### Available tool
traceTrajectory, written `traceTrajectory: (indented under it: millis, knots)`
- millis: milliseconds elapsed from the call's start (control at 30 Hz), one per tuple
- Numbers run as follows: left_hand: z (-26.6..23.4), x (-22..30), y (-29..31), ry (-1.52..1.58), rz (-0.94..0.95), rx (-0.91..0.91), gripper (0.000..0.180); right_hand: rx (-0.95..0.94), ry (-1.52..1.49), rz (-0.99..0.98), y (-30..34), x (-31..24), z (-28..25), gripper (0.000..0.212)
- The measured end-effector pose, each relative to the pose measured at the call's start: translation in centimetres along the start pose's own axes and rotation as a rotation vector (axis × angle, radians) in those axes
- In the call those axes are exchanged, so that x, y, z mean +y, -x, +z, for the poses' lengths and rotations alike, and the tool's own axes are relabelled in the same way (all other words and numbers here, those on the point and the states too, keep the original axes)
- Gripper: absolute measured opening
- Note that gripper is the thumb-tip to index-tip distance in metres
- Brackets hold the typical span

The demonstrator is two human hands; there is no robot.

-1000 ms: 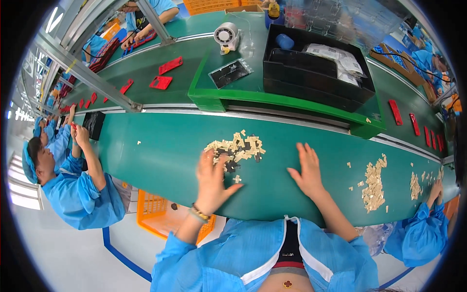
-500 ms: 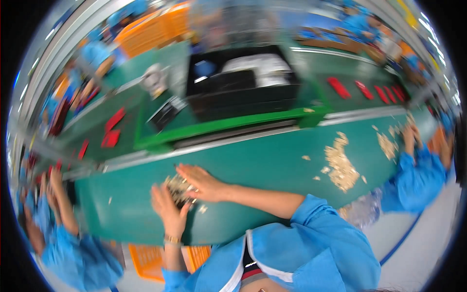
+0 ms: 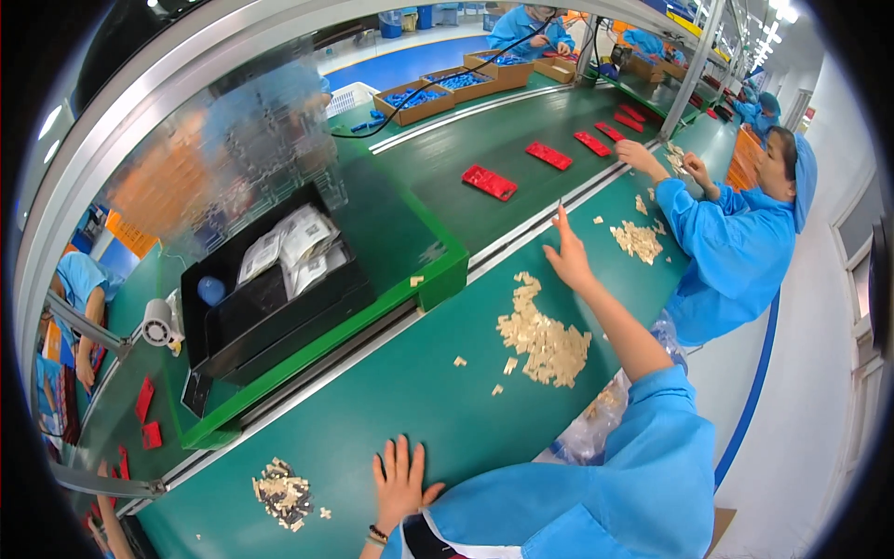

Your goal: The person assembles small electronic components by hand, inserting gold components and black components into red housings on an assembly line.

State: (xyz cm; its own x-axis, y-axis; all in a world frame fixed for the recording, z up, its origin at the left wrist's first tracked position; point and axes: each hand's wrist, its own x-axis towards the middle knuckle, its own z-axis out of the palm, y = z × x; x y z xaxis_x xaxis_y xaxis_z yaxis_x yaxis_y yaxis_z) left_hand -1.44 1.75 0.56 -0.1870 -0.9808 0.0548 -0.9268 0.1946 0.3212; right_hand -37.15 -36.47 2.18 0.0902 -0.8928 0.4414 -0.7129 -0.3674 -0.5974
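Observation:
My left hand (image 3: 400, 483) rests flat on the green work surface (image 3: 391, 373) with its fingers spread, holding nothing. To its left lies a small heap of mixed cream and dark pieces (image 3: 282, 494), not touched by either hand. My right hand (image 3: 572, 257) is stretched out to the far right, index finger extended, thumb apart and nothing visible in it. It is over the work surface near the metal rail, just beyond a larger pile of small cream-coloured pieces (image 3: 551, 349). A few loose cream bits lie beside that pile.
Past the metal rail (image 3: 549, 222), red flat parts (image 3: 489, 183) lie in a row on a green belt. A black bin (image 3: 279, 321) holding white packets stands on a green-edged platform. On the right, a co-worker (image 3: 736, 233) reaches over another cream pile (image 3: 637, 240). Clear plastic bags (image 3: 596, 424) lie at the near edge.
Both hands have left the mixed heap: the left now lies flat to its right, the right has swung far right toward the rail. The view has turned to the right.

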Motion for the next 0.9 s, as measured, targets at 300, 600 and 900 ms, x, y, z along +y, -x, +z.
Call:
traceTrajectory:
  millis: [300, 600, 900]
  knots:
    - [0.8, 1.5, -0.7, -0.367, -0.076, -0.139, 0.077, 0.228, 0.330, -0.091, -15.0, 14.9, 2.3, 0.079]
    - [-1.0, 3.6, -0.7, -0.314, -0.093, -0.163, 0.076, 0.161, 0.506, -0.076, -13.4, 12.4, 3.1, 0.080]
    - [0.6, 1.4, -1.1, 0.359, -0.090, 0.333, 0.068, 0.046, 0.029, -0.592, 11.3, -14.1, -0.5, 0.036]
